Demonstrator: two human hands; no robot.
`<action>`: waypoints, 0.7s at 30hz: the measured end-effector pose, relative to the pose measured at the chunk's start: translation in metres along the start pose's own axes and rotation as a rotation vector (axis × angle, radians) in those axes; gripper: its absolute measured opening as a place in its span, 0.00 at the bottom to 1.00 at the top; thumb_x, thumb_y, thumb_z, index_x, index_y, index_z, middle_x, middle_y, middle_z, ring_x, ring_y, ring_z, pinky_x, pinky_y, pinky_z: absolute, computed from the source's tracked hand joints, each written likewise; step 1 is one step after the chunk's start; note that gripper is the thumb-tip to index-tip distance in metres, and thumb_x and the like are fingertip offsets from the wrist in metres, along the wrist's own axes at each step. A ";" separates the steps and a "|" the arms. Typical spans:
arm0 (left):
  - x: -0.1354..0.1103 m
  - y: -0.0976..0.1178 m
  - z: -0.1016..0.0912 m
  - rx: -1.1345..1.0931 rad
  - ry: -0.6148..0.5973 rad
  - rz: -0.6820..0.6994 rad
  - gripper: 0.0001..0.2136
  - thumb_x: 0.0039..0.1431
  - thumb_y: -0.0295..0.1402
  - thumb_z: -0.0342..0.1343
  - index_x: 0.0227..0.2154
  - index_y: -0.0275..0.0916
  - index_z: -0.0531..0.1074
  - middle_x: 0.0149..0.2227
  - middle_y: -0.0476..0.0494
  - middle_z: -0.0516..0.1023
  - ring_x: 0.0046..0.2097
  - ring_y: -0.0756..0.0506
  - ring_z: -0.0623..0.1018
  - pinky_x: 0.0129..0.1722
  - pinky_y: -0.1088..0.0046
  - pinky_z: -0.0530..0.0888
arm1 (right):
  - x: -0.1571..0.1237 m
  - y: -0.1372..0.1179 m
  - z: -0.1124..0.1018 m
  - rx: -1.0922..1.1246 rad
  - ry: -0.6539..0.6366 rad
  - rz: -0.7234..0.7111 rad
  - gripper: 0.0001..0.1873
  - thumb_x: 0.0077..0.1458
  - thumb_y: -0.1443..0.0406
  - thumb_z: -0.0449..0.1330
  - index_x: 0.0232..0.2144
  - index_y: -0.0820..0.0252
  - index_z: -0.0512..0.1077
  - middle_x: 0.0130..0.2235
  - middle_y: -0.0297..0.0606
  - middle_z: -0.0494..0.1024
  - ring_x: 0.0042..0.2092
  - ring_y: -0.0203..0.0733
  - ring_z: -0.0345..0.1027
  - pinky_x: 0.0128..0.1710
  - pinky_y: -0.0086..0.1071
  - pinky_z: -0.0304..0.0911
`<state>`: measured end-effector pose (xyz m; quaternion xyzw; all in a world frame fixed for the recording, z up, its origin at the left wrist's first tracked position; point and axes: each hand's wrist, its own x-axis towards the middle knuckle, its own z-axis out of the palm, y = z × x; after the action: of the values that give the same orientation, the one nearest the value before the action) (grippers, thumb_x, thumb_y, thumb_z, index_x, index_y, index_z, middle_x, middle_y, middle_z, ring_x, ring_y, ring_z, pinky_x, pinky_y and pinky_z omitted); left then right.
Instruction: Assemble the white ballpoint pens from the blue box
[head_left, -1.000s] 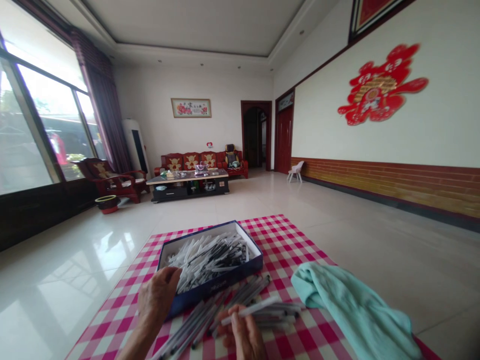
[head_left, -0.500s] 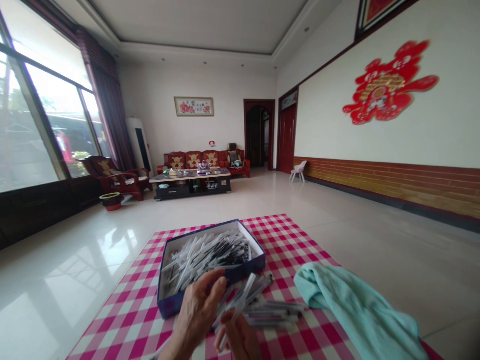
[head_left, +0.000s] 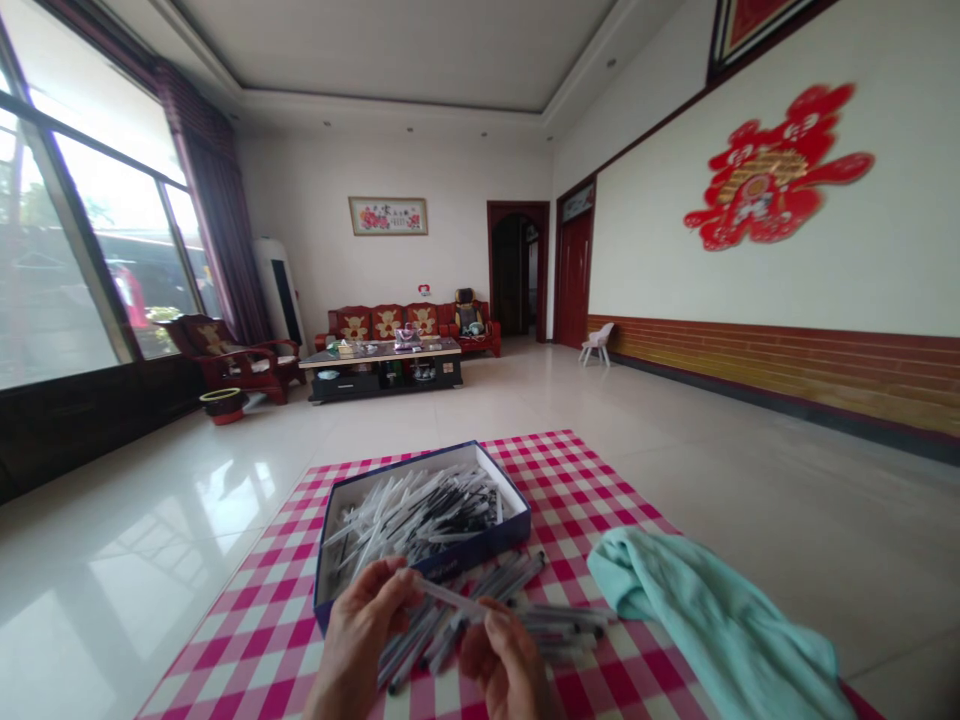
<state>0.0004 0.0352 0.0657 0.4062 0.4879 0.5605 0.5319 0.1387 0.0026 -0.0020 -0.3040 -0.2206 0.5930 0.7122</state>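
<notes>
A whitish, translucent pen (head_left: 450, 597) is stretched between my two hands, just in front of the box. The fingertips of my left hand (head_left: 367, 612) pinch its left end. My right hand (head_left: 504, 645) is closed around the other end, so that tip is hidden. Below and behind the hands, a loose pile of pens (head_left: 517, 572) with clear barrels and dark ends lies on the cloth. Touching the pile's far side is a shallow blue box (head_left: 487, 545) with a white inside, filled with clear tube-like pen parts (head_left: 390, 505) and black thin pieces.
A pink-and-white checked cloth (head_left: 581, 490) covers the table. On its right side lies a crumpled mint-green cloth (head_left: 697, 600). Farther off across the tiled floor stand a low coffee table (head_left: 382, 355), a wooden sofa (head_left: 375, 318) and a small chair (head_left: 598, 343).
My left hand has come down and closed on the pen's left end. The pen, upright in my right hand before, now lies nearly level between both hands.
</notes>
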 end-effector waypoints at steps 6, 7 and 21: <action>-0.016 -0.039 0.008 -0.232 -0.045 -0.243 0.17 0.36 0.35 0.70 0.26 0.37 0.68 0.21 0.52 0.75 0.24 0.54 0.74 0.20 0.84 0.66 | -0.001 0.007 -0.001 -0.166 0.054 -0.028 0.23 0.38 0.49 0.67 0.30 0.62 0.76 0.22 0.35 0.77 0.23 0.38 0.68 0.23 0.29 0.62; -0.018 -0.046 0.010 -0.239 -0.065 -0.266 0.17 0.35 0.36 0.71 0.25 0.37 0.68 0.20 0.51 0.75 0.24 0.53 0.75 0.20 0.85 0.66 | -0.002 0.007 -0.001 -0.208 0.068 -0.037 0.25 0.39 0.48 0.67 0.33 0.61 0.76 0.23 0.36 0.78 0.23 0.39 0.69 0.23 0.30 0.63; -0.037 -0.069 0.014 0.507 -0.136 0.405 0.21 0.52 0.51 0.55 0.39 0.39 0.78 0.29 0.45 0.82 0.29 0.45 0.80 0.27 0.76 0.75 | -0.001 0.006 -0.010 -0.240 -0.054 0.013 0.22 0.44 0.48 0.64 0.32 0.61 0.75 0.35 0.42 0.81 0.36 0.46 0.74 0.35 0.34 0.67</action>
<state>0.0318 -0.0031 0.0033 0.6509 0.4844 0.4873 0.3229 0.1412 0.0010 -0.0136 -0.3724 -0.3072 0.5749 0.6607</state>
